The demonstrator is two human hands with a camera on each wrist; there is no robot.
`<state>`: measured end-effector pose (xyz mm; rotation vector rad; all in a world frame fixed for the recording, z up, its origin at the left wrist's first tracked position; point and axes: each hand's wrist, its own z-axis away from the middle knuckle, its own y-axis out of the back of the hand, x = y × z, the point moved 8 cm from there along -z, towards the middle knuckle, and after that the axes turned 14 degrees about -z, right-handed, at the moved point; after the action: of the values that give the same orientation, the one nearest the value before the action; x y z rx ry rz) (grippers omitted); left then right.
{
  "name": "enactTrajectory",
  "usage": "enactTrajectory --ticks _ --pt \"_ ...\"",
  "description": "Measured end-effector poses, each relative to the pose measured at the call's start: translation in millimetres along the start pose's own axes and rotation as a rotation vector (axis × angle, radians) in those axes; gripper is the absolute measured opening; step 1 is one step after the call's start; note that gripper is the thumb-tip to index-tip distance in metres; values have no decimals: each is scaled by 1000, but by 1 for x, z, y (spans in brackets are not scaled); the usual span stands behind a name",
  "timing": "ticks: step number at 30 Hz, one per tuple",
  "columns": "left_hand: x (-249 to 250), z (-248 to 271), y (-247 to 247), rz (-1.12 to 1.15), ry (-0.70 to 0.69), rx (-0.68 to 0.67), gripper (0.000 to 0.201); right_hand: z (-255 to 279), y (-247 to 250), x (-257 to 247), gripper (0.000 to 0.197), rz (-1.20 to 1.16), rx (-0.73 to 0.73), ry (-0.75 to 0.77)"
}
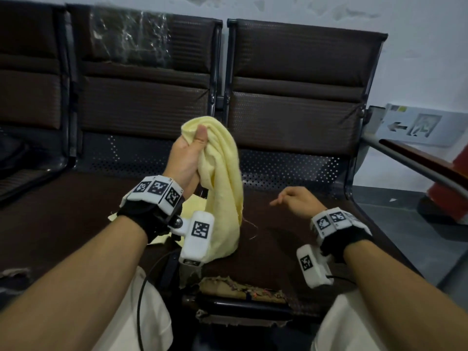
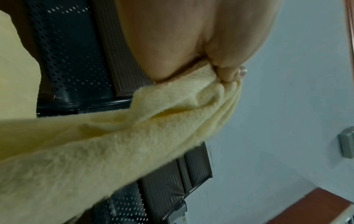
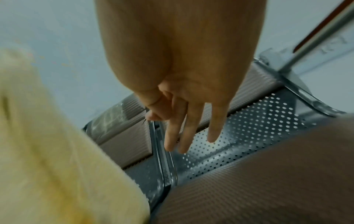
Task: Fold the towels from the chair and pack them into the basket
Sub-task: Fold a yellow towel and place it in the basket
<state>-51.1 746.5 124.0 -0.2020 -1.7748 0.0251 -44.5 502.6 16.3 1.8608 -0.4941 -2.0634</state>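
Note:
A pale yellow towel hangs bunched from my left hand, which grips its top with thumb and curled fingers above the dark brown chair seat. The towel's lower end rests on the seat. The left wrist view shows my fingers pinching the towel at its gathered edge. A second yellow cloth lies flat on the seat behind my left wrist. My right hand hovers over the seat to the right of the towel, fingers relaxed and empty; in the right wrist view the right hand points at the seat back. No basket is in view.
A row of brown padded chairs with perforated metal backs stands against a pale wall. A metal armrest runs at the right. The seat's front edge is torn. A black cable hangs by my left leg.

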Motion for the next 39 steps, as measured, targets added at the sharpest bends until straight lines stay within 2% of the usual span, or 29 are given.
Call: enactTrajectory --ticks 1,3,4,6,7,8,10,12,14,16,18,22,26,28,30,31,33,36,37,39 --pt "0 -1 5 7 3 16 36 0 0 -2 23 -87 -14 0" --pt "-1 -1 6 3 21 3 37 2 -6 -14 6 -95 -41 72" --pt "-3 -1 3 -1 32 -21 34 5 -15 -22 11 -82 -71 113" --pt "-6 0 -7 -3 57 -73 30 7 -38 -36 37 -73 -154 174" --pt "-7 1 -11 -7 70 -96 30 8 -50 -44 42 -69 -189 197" --pt "-8 2 -15 -11 80 -112 31 10 -61 -50 41 -60 -219 226" --pt "-9 2 -15 0 93 -122 31 10 -77 -57 27 27 -242 284" --pt "-11 2 -10 49 116 -112 32 8 -86 -53 13 190 -251 277" --pt "-12 0 0 125 141 -83 34 5 -91 -42 13 271 -286 215" --pt "-14 -1 12 178 173 -37 42 1 -87 -38 16 228 -286 174" --pt "-17 -3 20 184 203 -5 54 -4 -70 -42 20 73 -179 179" --pt "-19 -5 21 147 213 12 66 -10 -11 -61 30 -225 210 261" --pt "-23 -5 18 55 213 114 71 -3 34 -61 44 -337 462 224" --pt "-26 -2 12 -85 229 137 53 4 49 -69 45 -453 509 268" --pt "-26 -1 4 -229 218 143 30 14 57 -89 37 -524 502 393" --pt "-25 -2 -3 -287 190 114 24 20 56 -101 30 -506 469 465" --pt "-24 -1 -25 -354 102 -15 24 33 47 -116 19 -412 370 569" --pt "-32 8 -58 -465 31 -262 45 41 30 -115 11 -300 249 577" --pt "-38 11 -66 -521 37 -338 44 43 27 -114 10 -304 216 572" --pt "-48 17 -76 -642 41 -439 26 47 28 -113 10 -351 193 576"
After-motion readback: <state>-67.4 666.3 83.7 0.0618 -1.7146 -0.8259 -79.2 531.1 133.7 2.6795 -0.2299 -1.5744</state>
